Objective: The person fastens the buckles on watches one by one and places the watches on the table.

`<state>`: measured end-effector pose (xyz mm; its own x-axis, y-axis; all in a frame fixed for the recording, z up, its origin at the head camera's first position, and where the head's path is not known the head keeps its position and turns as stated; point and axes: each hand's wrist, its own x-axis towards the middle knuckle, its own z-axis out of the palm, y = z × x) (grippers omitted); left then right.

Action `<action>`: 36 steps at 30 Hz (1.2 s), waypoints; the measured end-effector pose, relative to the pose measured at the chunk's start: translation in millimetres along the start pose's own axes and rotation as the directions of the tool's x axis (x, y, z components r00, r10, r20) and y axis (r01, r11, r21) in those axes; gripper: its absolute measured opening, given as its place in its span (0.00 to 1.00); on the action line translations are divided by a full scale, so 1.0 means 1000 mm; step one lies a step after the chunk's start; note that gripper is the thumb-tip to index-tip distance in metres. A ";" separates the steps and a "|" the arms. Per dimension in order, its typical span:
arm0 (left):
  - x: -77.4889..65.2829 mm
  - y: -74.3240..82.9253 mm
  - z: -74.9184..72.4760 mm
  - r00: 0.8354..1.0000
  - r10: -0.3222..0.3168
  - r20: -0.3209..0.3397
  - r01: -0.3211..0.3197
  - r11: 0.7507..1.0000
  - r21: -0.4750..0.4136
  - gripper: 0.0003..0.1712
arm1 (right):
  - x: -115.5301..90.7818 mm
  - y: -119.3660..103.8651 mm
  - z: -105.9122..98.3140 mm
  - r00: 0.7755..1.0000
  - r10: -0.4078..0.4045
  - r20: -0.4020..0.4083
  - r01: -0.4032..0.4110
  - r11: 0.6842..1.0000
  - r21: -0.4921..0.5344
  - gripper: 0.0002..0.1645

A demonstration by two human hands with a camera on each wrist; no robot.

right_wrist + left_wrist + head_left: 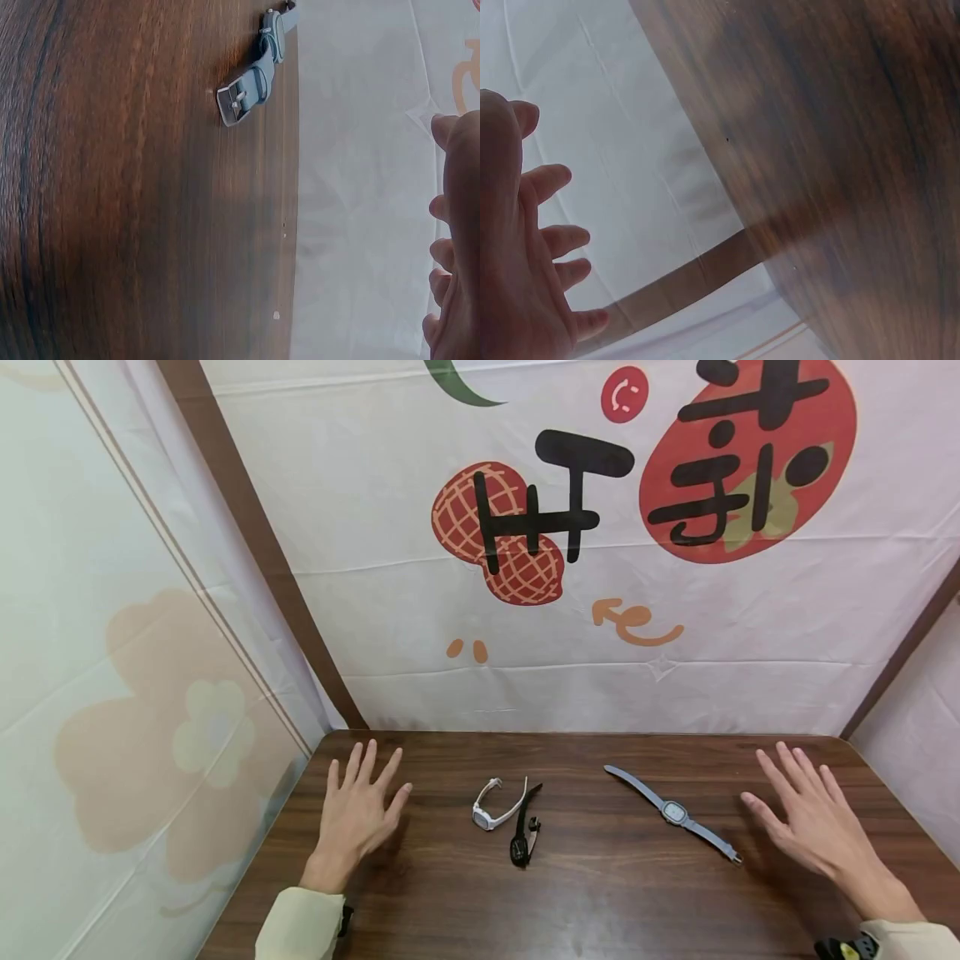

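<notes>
Three wristwatches lie on the wooden table. The white watch is left of the middle, its strap curved up. Beside it is a black watch, its strap end near the white strap. To the right, a blue watch lies stretched out flat; its silver buckle shows large in the right wrist view. My left hand, fingers spread, is over the table's left side and holds nothing. Over the right side my right hand has its fingers extended, empty, nearest the blue watch's buckle end.
The brown table ends at a white cloth backdrop printed with fruit and dark characters. Another cloth panel with a faded flower hangs along the left side. More cloth stands at the right edge.
</notes>
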<state>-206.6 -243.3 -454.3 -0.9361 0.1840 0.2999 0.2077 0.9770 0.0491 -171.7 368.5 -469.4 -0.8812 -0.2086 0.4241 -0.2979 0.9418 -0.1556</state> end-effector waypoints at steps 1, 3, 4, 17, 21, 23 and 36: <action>0.000 0.000 0.000 1.000 -0.001 0.003 0.001 1.000 0.000 0.36 | 0.000 0.000 0.001 1.000 0.001 0.002 -0.001 1.000 0.002 0.44; 0.000 0.001 0.001 1.000 -0.004 0.008 0.004 1.000 0.000 0.36 | 0.001 -0.002 0.002 1.000 -0.001 0.002 0.001 1.000 0.004 0.44; -0.001 0.001 0.001 1.000 -0.005 0.011 0.005 1.000 0.000 0.36 | 0.001 -0.002 0.002 1.000 -0.003 0.003 0.003 1.000 0.004 0.44; 0.001 0.007 0.003 1.000 -0.001 0.016 0.002 1.000 -0.026 0.36 | 0.007 -0.011 0.012 0.999 -0.036 0.009 0.036 0.999 0.003 0.44; 0.000 0.009 0.005 1.000 -0.002 0.023 0.003 0.999 -0.033 0.36 | 0.009 -0.014 0.016 0.999 -0.048 0.004 0.048 0.999 0.006 0.43; 0.000 0.009 0.006 1.000 -0.001 0.024 0.002 0.999 -0.036 0.36 | 0.009 -0.016 0.017 0.999 -0.053 0.002 0.053 0.999 0.007 0.43; 0.002 0.019 0.009 1.000 0.011 -0.017 -0.013 0.998 -0.063 0.35 | 0.017 -0.032 0.027 0.997 -0.081 0.005 0.081 0.996 0.046 0.42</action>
<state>-207.3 -223.5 -461.4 -0.9286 0.1933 0.3168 0.2368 0.9659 0.1050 -186.9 327.4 -481.7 -0.8560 -0.2856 0.4309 -0.3848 0.9087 -0.1619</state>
